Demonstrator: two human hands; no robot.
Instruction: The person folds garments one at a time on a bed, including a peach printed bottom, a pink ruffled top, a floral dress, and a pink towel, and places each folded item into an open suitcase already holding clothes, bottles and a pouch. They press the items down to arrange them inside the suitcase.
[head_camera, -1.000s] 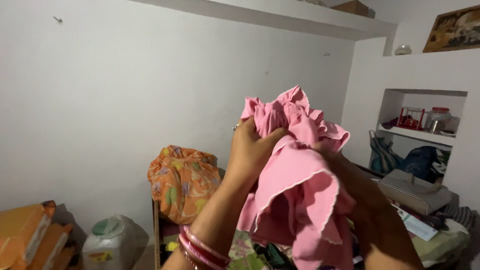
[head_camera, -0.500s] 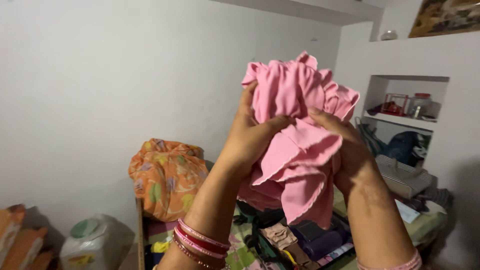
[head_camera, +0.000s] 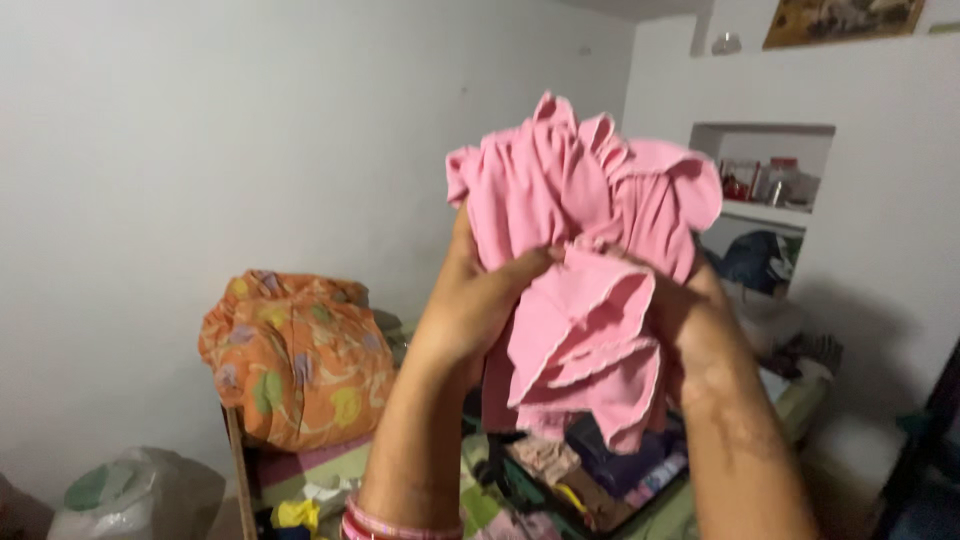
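Up at chest height, in front of the white wall (head_camera: 200, 150), both hands are holding one bunched pink cloth (head_camera: 585, 260). Left hand (head_camera: 470, 300) is gripping it from the left, thumb pressing across the front folds, fingers hidden behind the fabric. Right hand (head_camera: 700, 320) is closing on the right side; most of its fingers are buried in the cloth, so exact finger spread cannot be told, but it is clearly clasping fabric. Cloth is sitting between the two hands, well clear of everything below, ruffled top edge sticking up, a scalloped hem flap hanging down in front.

Progress, judging only from how it lies: cloth is lifted and gathered into a wad, not spread, not folded flat, no neat edges lining up. So handling looks mid-way; any smoothing, folding or putting down is not yet done.

Below the hands, a messy pile of mixed clothes (head_camera: 590, 470) is lying on a bed or table, surface mostly covered. An orange floral bundle (head_camera: 300, 355) is sitting at the left end of it, apart from the hands. A whitish plastic sack (head_camera: 140, 495) is resting low left by the wall. A wall niche (head_camera: 765, 185) at right is holding jars, too small to tell more. Bangles (head_camera: 400, 525) are showing on the left wrist.
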